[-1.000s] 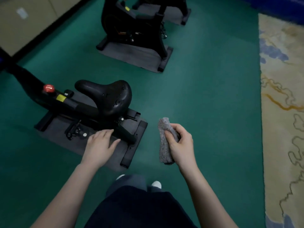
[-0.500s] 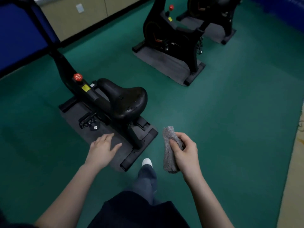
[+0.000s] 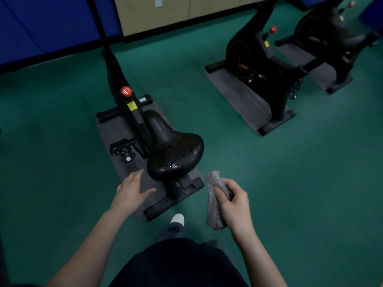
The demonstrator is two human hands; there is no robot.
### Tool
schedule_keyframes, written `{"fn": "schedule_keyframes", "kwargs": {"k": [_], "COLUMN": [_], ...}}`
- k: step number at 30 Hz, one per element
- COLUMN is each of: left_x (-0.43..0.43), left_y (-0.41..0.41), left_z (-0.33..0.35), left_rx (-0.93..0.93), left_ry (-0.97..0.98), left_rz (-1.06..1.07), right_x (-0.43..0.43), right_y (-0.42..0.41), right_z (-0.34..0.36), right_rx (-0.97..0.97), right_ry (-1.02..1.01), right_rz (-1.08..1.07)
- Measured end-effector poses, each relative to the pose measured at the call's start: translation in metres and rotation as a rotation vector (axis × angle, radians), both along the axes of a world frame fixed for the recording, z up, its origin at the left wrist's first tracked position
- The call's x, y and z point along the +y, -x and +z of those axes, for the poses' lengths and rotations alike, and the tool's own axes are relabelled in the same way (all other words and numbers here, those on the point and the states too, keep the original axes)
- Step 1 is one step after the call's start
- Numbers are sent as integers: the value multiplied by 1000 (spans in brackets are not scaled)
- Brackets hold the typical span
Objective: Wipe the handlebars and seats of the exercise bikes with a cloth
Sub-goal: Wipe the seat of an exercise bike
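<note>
Gripping the grey cloth (image 3: pixel 213 212) in the right hand (image 3: pixel 234 206), fingers and thumb curled round its rolled middle with both ends poking out. Held in the air just right of and below the seat (image 3: pixel 174 150) of the nearest bike (image 3: pixel 116 79), not touching it. Hovering with the left hand (image 3: pixel 132 192) open, fingers straight and slightly spread, over the grey mat (image 3: pixel 116 131) just left of the seat's wide rear end (touching the mat or not: impossible to tell from above). Closer to the seat than a second ago and now squarely behind it, with a white shoe (image 3: pixel 177 219) stepped forward on the green floor (image 3: pixel 269 172). Looking higher as well, enough to bring in the red knob (image 3: pixel 126 91) on the frame, plus a second bike (image 3: pixel 259 65) and a third bike (image 3: pixel 335 38) on their own mats off to the right. Judging by that, lining up to wipe this seat, with no contact made yet. Pale specks across the seat top, possibly wear rather than dirt in this dim light. No sight of any handlebars, so presumably all left to do, along with the other seats.
</note>
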State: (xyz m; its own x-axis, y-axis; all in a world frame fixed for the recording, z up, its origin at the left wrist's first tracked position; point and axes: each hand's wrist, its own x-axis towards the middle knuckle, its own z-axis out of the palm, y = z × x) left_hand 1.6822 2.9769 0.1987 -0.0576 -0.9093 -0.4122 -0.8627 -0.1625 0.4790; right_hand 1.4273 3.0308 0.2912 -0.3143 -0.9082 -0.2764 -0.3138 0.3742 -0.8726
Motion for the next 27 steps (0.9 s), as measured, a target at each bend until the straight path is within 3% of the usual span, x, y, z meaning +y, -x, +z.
{"fn": "schedule_keyframes", "kwargs": {"k": [16, 27], "left_x": [-4, -6], "left_y": [48, 69], "left_z": [-5, -11], "left_rx": [172, 262], "left_ry": [43, 96], "left_rz": [495, 670], "right_x": [-129, -251], "right_y": [24, -16], "right_z": [-15, -37], "right_rx": [24, 142], "right_ry": [-8, 274], "right_rz": [454, 771]}}
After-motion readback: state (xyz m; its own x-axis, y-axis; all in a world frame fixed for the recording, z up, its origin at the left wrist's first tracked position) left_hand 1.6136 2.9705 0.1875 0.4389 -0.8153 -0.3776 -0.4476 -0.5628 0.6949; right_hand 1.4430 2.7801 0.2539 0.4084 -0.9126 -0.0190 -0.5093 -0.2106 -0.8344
